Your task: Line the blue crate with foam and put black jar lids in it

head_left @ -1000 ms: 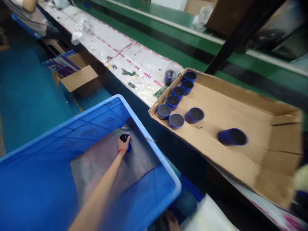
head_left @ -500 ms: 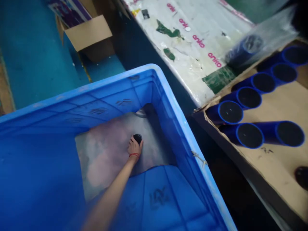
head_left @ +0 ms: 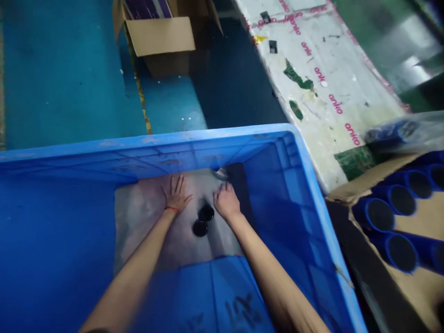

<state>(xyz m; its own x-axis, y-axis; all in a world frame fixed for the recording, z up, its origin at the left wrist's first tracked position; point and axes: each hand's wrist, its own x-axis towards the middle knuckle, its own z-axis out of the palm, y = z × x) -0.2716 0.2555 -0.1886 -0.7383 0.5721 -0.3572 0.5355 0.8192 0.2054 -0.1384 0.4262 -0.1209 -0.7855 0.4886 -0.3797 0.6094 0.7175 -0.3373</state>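
Since half a second ago the right hand has come down into the blue crate beside the left, and the left hand has let go of the black-capped piece it was on; view has swung left, crate now fills the lower frame; both arms reach straight down from 6 o'clock, forearms bare, red band on the left wrist; left hand flat, palm down, fingers spread toward 12 o'clock on the grey liner sheet, holding nothing; right hand palm down, fingers loosely curled, knuckles up, at the far wall, nothing visibly clamped though the fingertips are hidden; hands apart, with two black round caps between them and slightly toward 6 o'clock, one touching the other, near the right hand's thumb side, touched by neither hand as far as shows; grey liner covers the crate's floor middle, bare blue plastic at 6 o'clock; bench at 2 o'clock, white covering with pink lettering and green scraps; cardboard tray at 4 o'clock with blue cylinders lying in a row, dark ends toward camera; clear plastic bag with blue pieces at 3 o'clock, blurred; open cardboard box on the teal floor at 12 o'clock
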